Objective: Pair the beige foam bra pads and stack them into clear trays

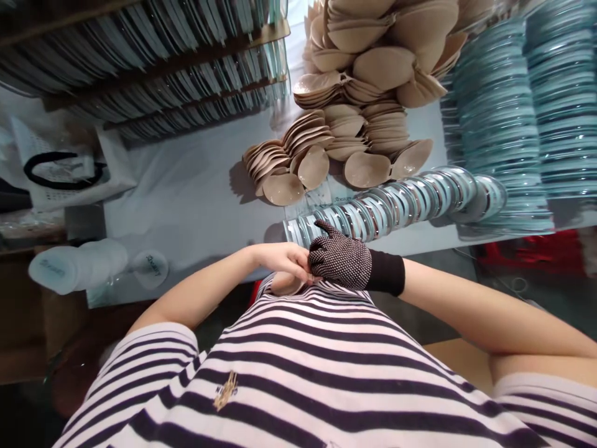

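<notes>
A beige stick-on bra (285, 284) is held low against the striped shirt, one rounded cup showing beneath the hands. My bare left hand (285, 258) is closed in a pinch at its inner edge. My right hand (342, 258), in a black glove with pale dots, is curled shut against the left fingertips at the middle of the bra. The gloved hand hides the bra's other side, and the exact pinch point is too small to make out. Just beyond the hands, a leaning row of round clear plastic cases (396, 202) reaches up to the right.
Stacked beige bra cups (345, 130) cover the table's (186, 193) far middle. Tall stacks of clear plastic trays (499, 124) stand at the right, and racks of similar trays (186, 81) at the upper left. Round white translucent discs (77, 267) lie at the left edge.
</notes>
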`<state>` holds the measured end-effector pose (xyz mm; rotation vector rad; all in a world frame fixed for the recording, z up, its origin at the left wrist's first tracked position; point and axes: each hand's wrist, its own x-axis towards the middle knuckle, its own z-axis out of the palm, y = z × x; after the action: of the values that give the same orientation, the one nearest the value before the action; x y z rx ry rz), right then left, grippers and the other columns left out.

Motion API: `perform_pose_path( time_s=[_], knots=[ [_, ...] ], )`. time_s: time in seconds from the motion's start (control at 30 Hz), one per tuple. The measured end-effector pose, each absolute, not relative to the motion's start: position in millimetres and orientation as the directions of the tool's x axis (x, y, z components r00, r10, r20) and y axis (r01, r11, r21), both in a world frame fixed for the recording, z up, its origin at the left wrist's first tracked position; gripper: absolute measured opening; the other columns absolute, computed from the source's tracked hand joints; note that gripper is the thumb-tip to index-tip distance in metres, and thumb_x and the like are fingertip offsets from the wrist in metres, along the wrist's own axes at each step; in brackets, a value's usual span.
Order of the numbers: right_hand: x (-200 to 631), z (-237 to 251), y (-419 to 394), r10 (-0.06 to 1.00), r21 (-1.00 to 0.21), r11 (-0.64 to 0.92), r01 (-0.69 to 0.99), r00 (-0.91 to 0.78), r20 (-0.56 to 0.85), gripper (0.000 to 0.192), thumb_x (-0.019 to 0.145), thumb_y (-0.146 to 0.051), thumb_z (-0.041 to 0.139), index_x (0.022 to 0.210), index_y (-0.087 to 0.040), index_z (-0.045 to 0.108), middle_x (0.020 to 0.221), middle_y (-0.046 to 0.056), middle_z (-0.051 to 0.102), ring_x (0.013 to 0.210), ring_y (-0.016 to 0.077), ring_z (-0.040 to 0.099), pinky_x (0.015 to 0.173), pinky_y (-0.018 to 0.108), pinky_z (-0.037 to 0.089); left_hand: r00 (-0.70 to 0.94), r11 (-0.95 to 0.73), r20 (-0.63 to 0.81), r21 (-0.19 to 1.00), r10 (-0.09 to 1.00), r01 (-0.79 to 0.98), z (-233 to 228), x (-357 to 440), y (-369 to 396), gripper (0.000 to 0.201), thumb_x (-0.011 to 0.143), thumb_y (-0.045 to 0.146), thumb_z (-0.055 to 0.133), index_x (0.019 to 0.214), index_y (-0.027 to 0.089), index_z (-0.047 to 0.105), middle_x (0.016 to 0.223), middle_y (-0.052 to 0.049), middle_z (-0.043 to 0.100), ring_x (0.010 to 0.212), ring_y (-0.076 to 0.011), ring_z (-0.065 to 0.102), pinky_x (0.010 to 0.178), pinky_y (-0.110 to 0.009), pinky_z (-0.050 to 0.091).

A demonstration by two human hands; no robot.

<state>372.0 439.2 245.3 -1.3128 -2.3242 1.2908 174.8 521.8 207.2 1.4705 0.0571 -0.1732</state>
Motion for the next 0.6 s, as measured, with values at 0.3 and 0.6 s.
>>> perform_pose_path(
  time_s=[0.3,0.6],
  knots=[
    [383,226,441,0.640,-0.592,0.576,0.563,-0.761,-0.101,0.025,0.093,-0.035,0.057,0.085,-0.019,0.075,0.089,0.008,0.072,0.085,0.0218,0.060,0.099,0.046,0.038,0.952,-0.411,-0.229,0.862,0.203,0.296,228,177,502,0.021,0.087,0.030,0.064,0.076,0.021,0.079,0.080,-0.003,0.066,0.080,-0.0155,0.061,0.073,-0.025,0.044],
    [393,259,475,0.622,-0.399,0.689,0.605,-0.776,-0.103,0.017,0.088,-0.032,0.064,0.080,-0.022,0.075,0.090,0.006,0.072,0.095,0.0251,0.059,0.109,0.058,0.029,0.940,-0.133,-0.288,0.940,0.181,0.314,193,197,542,0.017,0.080,0.027,0.066,0.080,0.017,0.079,0.087,-0.005,0.073,0.085,-0.0169,0.065,0.081,-0.026,0.048]
  ],
)
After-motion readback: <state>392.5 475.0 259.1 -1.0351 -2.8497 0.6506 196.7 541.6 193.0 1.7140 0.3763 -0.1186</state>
